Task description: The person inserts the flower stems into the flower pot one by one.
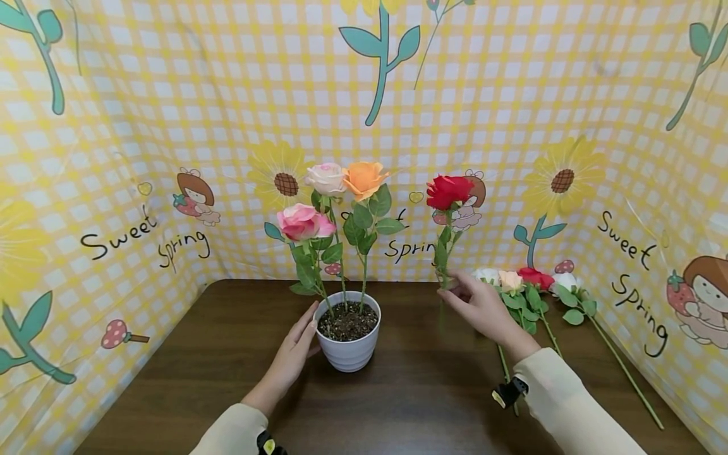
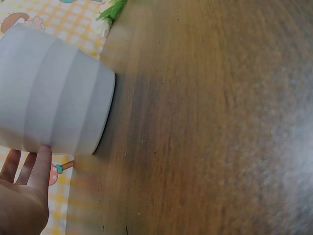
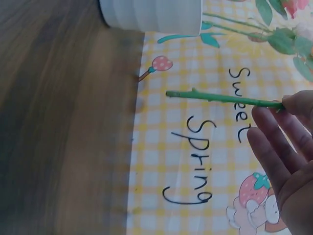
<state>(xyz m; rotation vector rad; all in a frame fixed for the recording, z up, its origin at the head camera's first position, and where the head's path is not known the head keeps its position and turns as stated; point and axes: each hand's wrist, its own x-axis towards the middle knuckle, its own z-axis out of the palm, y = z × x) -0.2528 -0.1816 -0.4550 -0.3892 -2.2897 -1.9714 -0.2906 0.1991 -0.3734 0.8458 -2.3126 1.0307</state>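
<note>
A white ribbed pot (image 1: 348, 349) of dark soil stands mid-table and holds three artificial roses: pink (image 1: 304, 222), cream (image 1: 327, 177) and orange (image 1: 364, 178). My left hand (image 1: 296, 345) rests with straight fingers against the pot's left side; in the left wrist view the fingertips (image 2: 43, 155) touch the pot (image 2: 54, 103). My right hand (image 1: 478, 303) pinches the stem of a red rose (image 1: 448, 191) and holds it upright to the right of the pot. The right wrist view shows the bare green stem (image 3: 220, 98) sticking out from the fingers (image 3: 276, 142), with the pot (image 3: 151, 14) beyond.
Several more roses (image 1: 526, 281), white, peach and red, lie at the table's back right, their long stems (image 1: 622, 370) running toward the front. A yellow checked "Sweet Spring" backdrop (image 1: 142, 158) walls in three sides of the dark wooden table (image 1: 421, 392).
</note>
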